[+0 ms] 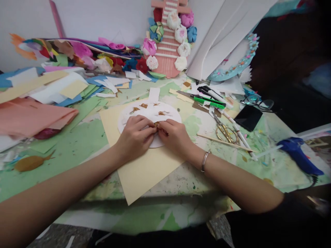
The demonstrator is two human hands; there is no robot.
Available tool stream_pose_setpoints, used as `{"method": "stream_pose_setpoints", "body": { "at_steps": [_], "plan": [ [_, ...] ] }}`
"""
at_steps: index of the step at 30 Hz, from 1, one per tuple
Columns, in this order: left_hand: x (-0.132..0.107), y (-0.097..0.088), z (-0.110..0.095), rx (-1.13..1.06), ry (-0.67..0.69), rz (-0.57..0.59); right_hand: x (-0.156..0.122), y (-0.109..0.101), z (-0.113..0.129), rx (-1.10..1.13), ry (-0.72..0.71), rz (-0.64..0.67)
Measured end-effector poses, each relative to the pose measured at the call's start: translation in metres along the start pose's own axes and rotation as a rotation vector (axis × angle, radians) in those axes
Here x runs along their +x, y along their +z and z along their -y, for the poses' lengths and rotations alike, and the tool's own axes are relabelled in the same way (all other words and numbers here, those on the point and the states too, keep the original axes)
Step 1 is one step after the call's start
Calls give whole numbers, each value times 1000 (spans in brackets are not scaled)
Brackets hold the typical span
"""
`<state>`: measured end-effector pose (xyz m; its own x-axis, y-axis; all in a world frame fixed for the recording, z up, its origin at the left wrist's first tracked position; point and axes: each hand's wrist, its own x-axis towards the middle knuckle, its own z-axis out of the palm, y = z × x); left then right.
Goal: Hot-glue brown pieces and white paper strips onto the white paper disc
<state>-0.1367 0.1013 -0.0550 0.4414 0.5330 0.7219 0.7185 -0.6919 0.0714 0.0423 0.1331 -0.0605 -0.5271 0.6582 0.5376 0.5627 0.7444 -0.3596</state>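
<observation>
In the middle of the table lies a white oval card [174,115] with small brown paper pieces [144,105] on it and a white tab sticking out at the top. A cream paper sheet [144,175] is under it. Over the card's lower part, my left hand [138,134] and my right hand [174,136] meet, fingertips pinched together. Between them shows a small brown paper piece [156,124], mostly covered by the fingers. A silver bracelet circles my right wrist.
To the right are golden scissors [227,132], a green cutter [209,102], a wooden stick [219,141], a phone [248,117], glasses [258,102] and a blue glue gun [301,155]. Coloured paper [33,115] piles up at left. A flowered pink guitar shape [169,51] stands behind.
</observation>
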Motion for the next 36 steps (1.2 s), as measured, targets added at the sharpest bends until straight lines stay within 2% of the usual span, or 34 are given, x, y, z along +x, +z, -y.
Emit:
{"method": "stream_pose_setpoints", "body": {
  "at_steps": [4, 16, 23, 28, 33, 36],
  "plan": [
    [-4, -6, -1, 56, 70, 67, -4, -4, 2, 3, -68, -9],
    [-4, -10, -1, 101, 141, 108, -7, -6, 4, -177, -105, 65],
    [-6, -10, 5, 5, 71, 56, -7, -5, -2, 27, -69, -6],
    [-4, -10, 6, 10, 94, 63, -6, -8, 0, 42, -73, -41],
    [-4, -9, 9, -76, 47, 26, -7, -8, 1, 112, -54, -48],
    [-3, -8, 10, -109, 53, 18, -5, -10, 0, 184, -34, -95]
  ]
}}
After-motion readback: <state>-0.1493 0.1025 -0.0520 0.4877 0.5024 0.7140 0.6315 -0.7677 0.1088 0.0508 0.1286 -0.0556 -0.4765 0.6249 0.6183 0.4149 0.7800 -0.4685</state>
